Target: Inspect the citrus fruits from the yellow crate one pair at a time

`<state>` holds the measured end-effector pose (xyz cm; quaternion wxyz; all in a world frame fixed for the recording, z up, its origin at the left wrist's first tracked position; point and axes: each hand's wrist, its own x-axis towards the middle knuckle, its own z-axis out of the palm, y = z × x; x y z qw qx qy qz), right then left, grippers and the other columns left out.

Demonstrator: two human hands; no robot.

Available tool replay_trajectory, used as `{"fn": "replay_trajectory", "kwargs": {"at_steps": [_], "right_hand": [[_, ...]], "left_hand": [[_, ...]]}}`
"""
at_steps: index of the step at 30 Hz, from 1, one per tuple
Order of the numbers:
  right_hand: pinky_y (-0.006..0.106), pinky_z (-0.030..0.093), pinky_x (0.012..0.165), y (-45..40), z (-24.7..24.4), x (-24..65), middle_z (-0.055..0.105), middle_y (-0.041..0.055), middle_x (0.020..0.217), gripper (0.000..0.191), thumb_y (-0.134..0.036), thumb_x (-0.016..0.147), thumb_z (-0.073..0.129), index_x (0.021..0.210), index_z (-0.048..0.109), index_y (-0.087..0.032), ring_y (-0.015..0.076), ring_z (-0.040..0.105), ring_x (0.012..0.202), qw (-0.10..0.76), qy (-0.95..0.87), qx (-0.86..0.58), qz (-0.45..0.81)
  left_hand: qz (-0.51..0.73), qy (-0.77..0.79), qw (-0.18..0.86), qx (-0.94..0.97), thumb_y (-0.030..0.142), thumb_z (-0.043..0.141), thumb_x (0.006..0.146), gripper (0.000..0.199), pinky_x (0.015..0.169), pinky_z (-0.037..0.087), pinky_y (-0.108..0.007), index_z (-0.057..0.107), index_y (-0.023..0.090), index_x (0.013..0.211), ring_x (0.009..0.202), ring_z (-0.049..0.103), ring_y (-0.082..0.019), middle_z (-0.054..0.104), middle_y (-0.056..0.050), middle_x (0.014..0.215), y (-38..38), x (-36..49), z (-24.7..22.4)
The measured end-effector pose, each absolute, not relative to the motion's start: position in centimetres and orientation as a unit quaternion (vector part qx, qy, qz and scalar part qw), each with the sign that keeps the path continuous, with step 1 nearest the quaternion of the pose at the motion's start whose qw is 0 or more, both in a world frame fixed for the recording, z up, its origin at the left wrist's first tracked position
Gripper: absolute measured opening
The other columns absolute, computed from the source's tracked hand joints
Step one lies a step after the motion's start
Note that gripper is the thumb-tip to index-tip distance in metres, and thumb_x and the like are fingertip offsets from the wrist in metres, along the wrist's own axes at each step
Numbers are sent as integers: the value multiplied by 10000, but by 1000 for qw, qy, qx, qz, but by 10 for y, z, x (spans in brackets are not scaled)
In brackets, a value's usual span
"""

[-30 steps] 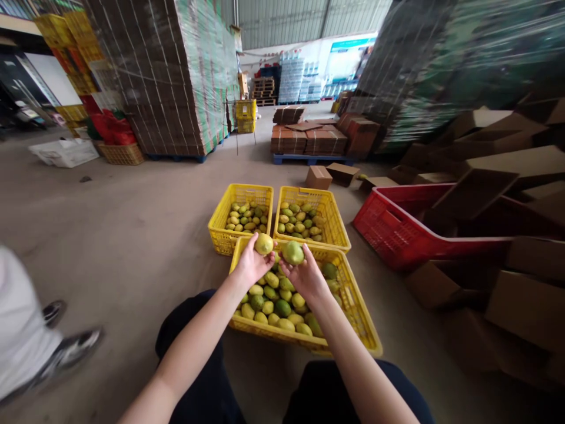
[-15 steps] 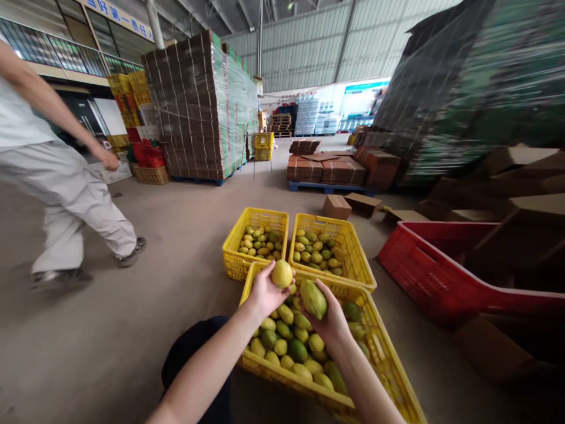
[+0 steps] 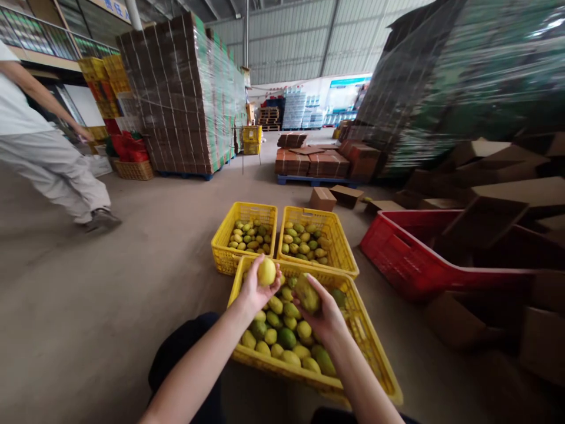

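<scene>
My left hand (image 3: 253, 288) is closed around a round yellow lemon (image 3: 266, 272), above the back left part of the near yellow crate (image 3: 375, 341). My right hand (image 3: 326, 312) grips a larger, greenish-yellow lemon (image 3: 308, 293), slightly blurred, over the same crate. Several yellow and green lemons (image 3: 286, 337) lie in that crate below both hands. Beyond it stand two smaller yellow crates, the left one (image 3: 220, 250) and the right one (image 3: 346, 253), each with lemons inside. My forearms hide part of the near crate.
A red bin (image 3: 388, 259) with cardboard in it stands at the right, beside loose cartons (image 3: 507, 194). Flattened boxes lie on a blue pallet (image 3: 300, 181) ahead. A wrapped stack (image 3: 172, 100) rises at left, where another person (image 3: 48, 159) walks.
The view has turned to the right, so things sit further left. The lemon in my right hand appears turned. Both hands keep their lemons. The other person has stepped on.
</scene>
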<state>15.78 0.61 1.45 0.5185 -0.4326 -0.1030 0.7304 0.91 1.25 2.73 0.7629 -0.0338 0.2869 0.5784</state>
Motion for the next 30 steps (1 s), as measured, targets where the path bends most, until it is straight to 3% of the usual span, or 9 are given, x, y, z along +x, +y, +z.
{"fn": "replay_trajectory", "kwargs": {"at_steps": [4,8,11,14,18,21,25,30], "right_hand": [[231,505,416,6,18,152,671,49,596,232,-363,855,566,745,616,-165,153,622,497,514,-83,-417,745],[250,547,498,11,21,145,672,-6,616,173,-330,882,548,798,618,-195,139,624,522,556,-65,-419,715],[266,544,503,15,21,143,660,1,590,231,-342,919,484,788,602,-193,151,624,519,551,-57,-436,709],[252,526,481,16,21,143,660,5,598,258,-341,931,450,781,592,-187,143,613,508,550,-63,-428,715],[226,486,420,12,24,142,660,-15,616,114,-297,832,600,782,603,-194,138,602,503,547,-112,-382,736],[228,472,396,9,26,141,657,-7,601,134,-299,831,588,754,604,-190,145,605,487,537,-117,-377,745],[264,536,480,11,25,139,633,12,545,251,-318,892,496,704,589,-181,161,628,501,527,-86,-395,748],[252,544,509,13,21,139,627,-14,533,216,-294,909,489,742,580,-191,145,626,508,539,-63,-418,728]], "left_hand": [[587,276,760,-35,385,433,916,357,413,478,-189,611,85,838,505,582,-120,633,-77,654,10,3,25],[590,315,743,-23,259,389,947,287,478,547,-222,626,98,936,554,628,-138,650,-62,672,14,5,22],[578,341,740,-52,214,384,945,267,522,580,-257,614,84,986,635,669,-171,666,-94,722,15,6,19],[586,332,737,-57,316,464,923,269,552,597,-288,607,90,951,674,674,-190,661,-100,752,14,6,22],[621,357,697,-38,297,659,804,166,554,585,-240,581,157,848,592,631,-124,620,-16,706,11,4,28],[591,339,732,-16,350,547,885,218,549,576,-225,594,139,865,609,633,-126,636,-49,724,11,3,26],[548,345,762,7,353,355,964,358,517,564,-226,612,106,925,603,633,-133,653,-84,756,12,2,21],[555,374,742,-36,359,561,870,234,565,582,-271,588,128,894,640,633,-158,622,-60,710,11,1,27]]}}
